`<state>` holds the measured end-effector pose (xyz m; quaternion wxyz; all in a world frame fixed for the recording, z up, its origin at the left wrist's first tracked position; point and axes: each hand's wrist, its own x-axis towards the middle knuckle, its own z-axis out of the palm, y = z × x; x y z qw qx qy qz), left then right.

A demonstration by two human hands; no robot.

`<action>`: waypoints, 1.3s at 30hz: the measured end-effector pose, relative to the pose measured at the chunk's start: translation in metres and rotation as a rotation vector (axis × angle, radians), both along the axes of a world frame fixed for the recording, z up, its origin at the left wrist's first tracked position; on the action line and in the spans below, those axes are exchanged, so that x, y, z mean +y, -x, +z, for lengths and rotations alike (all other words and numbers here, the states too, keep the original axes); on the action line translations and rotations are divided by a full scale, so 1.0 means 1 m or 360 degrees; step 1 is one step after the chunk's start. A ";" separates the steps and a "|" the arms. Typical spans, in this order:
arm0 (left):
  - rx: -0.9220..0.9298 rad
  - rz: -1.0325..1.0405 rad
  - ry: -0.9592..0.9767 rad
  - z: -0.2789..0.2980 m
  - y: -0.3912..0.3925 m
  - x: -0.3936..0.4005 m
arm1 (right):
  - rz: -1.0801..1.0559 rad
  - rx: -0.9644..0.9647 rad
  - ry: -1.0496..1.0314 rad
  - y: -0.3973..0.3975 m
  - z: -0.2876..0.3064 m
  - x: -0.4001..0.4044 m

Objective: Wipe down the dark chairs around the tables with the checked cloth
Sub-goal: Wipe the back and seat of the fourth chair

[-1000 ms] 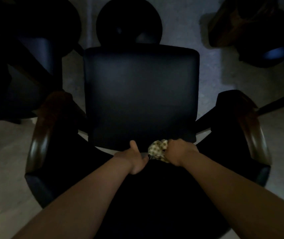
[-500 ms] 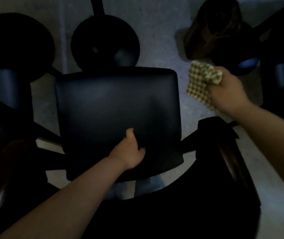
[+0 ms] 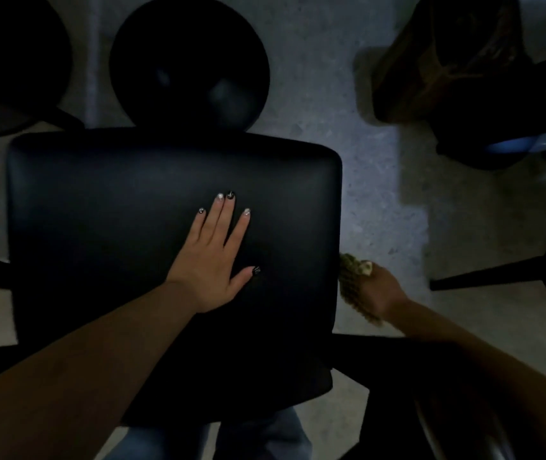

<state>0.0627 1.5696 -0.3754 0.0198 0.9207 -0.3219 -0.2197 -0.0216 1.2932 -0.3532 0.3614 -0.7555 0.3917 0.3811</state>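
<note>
A dark padded chair seat (image 3: 115, 227) fills the middle of the head view. My left hand (image 3: 213, 257) lies flat on it with fingers spread and straight. My right hand (image 3: 381, 293) is at the seat's right edge and grips the bunched yellow checked cloth (image 3: 354, 270), which touches the side of the seat. The scene is dim and part of the cloth is hidden under my hand.
A round dark table base (image 3: 188, 61) stands just beyond the seat. Another dark chair (image 3: 484, 101) with a brown wooden back sits at the upper right. A wooden armrest (image 3: 457, 423) is at the lower right. Grey speckled floor (image 3: 381, 194) shows between them.
My left hand went from gripping the seat's near part to lying flat with fingers spread. My right hand brought the cloth down from above the floor to the seat's right edge.
</note>
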 end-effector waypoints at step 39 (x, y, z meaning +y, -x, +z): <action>-0.0045 -0.0012 0.0180 -0.010 0.001 0.009 | 0.0630 -0.0510 0.0282 -0.225 -0.020 0.058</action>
